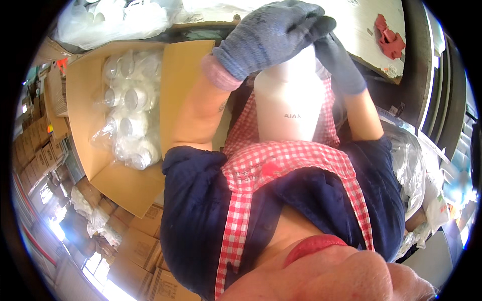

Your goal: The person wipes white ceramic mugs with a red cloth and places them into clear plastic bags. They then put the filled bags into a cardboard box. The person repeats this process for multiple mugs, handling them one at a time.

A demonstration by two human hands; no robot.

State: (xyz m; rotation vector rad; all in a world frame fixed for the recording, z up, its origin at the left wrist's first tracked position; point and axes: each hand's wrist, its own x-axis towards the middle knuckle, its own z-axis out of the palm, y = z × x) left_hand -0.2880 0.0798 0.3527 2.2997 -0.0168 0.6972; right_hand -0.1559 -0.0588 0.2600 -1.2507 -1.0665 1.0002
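Note:
A white plastic bottle (287, 108) with dark lettering on its shoulder stands in front of my checked apron, its neck pointing away from me. My left hand (273, 37), in a blue-grey knitted work glove with a pink cuff, is wrapped over the top of the neck, fingers bent to the right. From the right, my right hand (341, 65) in a grey glove closes along the neck's side, its fingertips meeting those of the left. Between them the gloves cover the bottle's top, so any cap there is hidden.
Left of me stands an open cardboard box (188, 65) holding several white bottles or jars (134, 99) in clear plastic. A bag of white parts (113, 22) lies beyond it. On the pale worktop (351, 25) is a crumpled red cloth (389, 37). Stacked cartons (138, 248) fill the lower left.

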